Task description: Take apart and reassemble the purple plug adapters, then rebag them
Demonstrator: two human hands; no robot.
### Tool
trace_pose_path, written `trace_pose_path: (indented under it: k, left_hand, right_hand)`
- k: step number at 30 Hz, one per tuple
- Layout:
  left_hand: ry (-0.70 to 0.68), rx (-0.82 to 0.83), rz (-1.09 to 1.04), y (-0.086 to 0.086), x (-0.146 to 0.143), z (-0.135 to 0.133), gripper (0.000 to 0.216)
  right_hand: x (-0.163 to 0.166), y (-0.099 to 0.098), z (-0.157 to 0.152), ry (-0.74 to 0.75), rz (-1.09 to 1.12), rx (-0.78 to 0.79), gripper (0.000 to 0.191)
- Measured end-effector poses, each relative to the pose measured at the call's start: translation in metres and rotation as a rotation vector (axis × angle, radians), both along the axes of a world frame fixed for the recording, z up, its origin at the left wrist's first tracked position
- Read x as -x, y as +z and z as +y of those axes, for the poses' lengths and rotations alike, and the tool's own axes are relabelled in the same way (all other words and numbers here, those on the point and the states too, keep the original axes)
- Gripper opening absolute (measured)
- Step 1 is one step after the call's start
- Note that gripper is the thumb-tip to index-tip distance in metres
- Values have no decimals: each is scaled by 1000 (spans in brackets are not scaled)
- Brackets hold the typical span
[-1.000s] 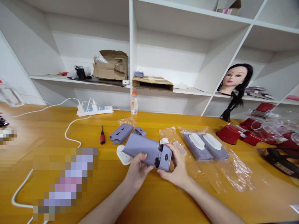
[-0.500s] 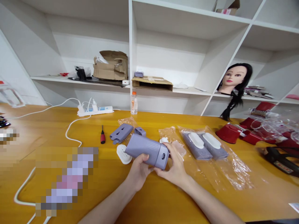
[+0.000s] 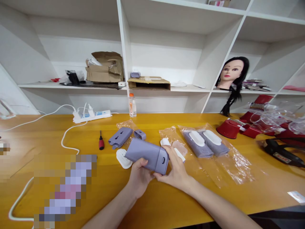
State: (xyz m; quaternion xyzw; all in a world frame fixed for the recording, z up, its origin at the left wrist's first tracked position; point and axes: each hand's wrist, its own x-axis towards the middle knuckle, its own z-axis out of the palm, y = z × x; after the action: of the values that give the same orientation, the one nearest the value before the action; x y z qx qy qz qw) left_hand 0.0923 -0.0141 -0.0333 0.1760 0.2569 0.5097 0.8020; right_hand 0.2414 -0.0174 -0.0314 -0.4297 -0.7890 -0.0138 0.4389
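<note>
Held between the fingers of the left hand (image 3: pixel 139 178), clasping its body, and right hand (image 3: pixel 175 168), pinching its end cap (image 3: pixel 160 164), the purple casing (image 3: pixel 142 152) looks light, stiff, slightly slick, best gripped across its sides.

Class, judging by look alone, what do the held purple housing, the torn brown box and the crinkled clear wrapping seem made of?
Purple housing: probably moulded plastic, satin; even colour, rounded edges.
Brown box: cardboard, dull; creased, ragged flaps.
Clear wrapping: likely thin plastic film, glossy; see-through, with bright wrinkles.

The screwdriver (image 3: pixel 101 141) lies left of the housing (image 3: pixel 145 154) – bottle (image 3: pixel 132 108) behind.
</note>
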Motion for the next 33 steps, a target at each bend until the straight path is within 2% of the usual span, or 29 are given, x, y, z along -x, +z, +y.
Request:
trace_pose_path:
  k: [6, 12, 18, 22, 25, 29, 33]
  left_hand:
    - [77, 6, 20, 1, -4, -3, 17]
    - [169, 21, 4, 0, -8, -5, 12]
    - [125, 44, 8, -1, -9, -7, 8]
    - [139, -38, 47, 4, -11, -7, 11]
    - [148, -116, 86, 10, -8, -4, 23]
    - [113, -235, 96, 13, 5, 2, 41]
    - [211, -455, 119, 12, 11, 9, 53]
  right_hand:
    - [2, -7, -1, -2, -19, -65, 86]
    - [8, -12, -2, -93, -36, -27, 86]
    - [6, -9, -1, -45, -13, 47, 83]
    - [4, -8, 5, -14, 78, 114, 80]
    - [5, -9, 9, 11, 168, 153, 78]
    - [5, -4, 11, 111, 437, 310, 66]
    - [6, 2, 9, 442, 811, 715, 43]
